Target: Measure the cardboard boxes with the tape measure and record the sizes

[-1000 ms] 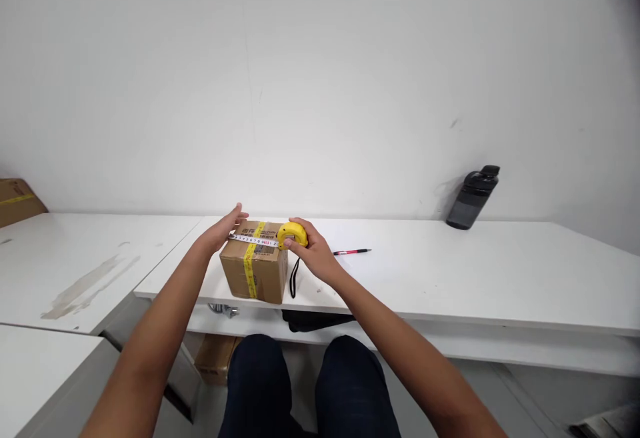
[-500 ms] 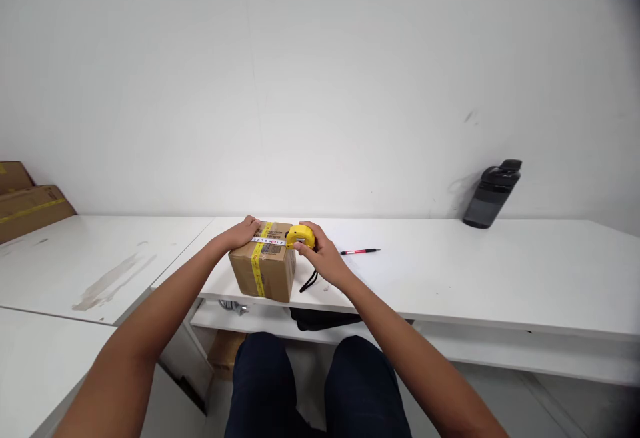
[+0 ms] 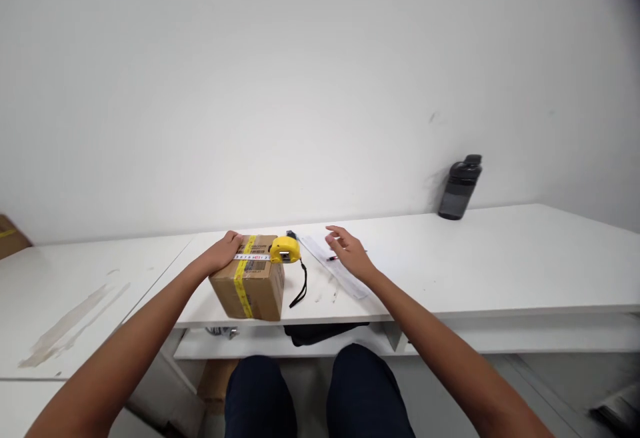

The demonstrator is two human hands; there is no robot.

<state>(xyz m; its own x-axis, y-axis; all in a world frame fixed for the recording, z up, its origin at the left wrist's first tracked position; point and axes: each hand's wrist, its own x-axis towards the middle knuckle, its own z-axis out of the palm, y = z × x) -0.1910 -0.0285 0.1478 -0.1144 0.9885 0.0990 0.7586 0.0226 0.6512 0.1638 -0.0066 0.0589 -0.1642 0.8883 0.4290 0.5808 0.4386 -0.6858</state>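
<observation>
A brown cardboard box (image 3: 257, 289) with yellow tape stands near the desk's front edge. On its upper left edge, my left hand (image 3: 225, 251) is closed over the pulled-out end of a tape measure; its fingertips are partly hidden. The white blade runs across the box top to the yellow case of the tape measure (image 3: 285, 250), which sits at the right edge with its black strap (image 3: 303, 288) hanging down. My right hand (image 3: 350, 253) is off the case, fingers apart and holding nothing, above a pen (image 3: 332, 259) and a white sheet of paper (image 3: 356, 286).
A dark bottle (image 3: 459, 188) stands at the back right against the wall. Behind the case lies a small dark object (image 3: 291, 234). Under the white desktop (image 3: 450, 271), a shelf holds a black item (image 3: 315, 333). Another carton (image 3: 11, 237) is at far left.
My right hand has let go of the tape measure's case and moved right, over the pen and paper. My left hand stays at the box. The view has shifted, showing the sheet more clearly.
</observation>
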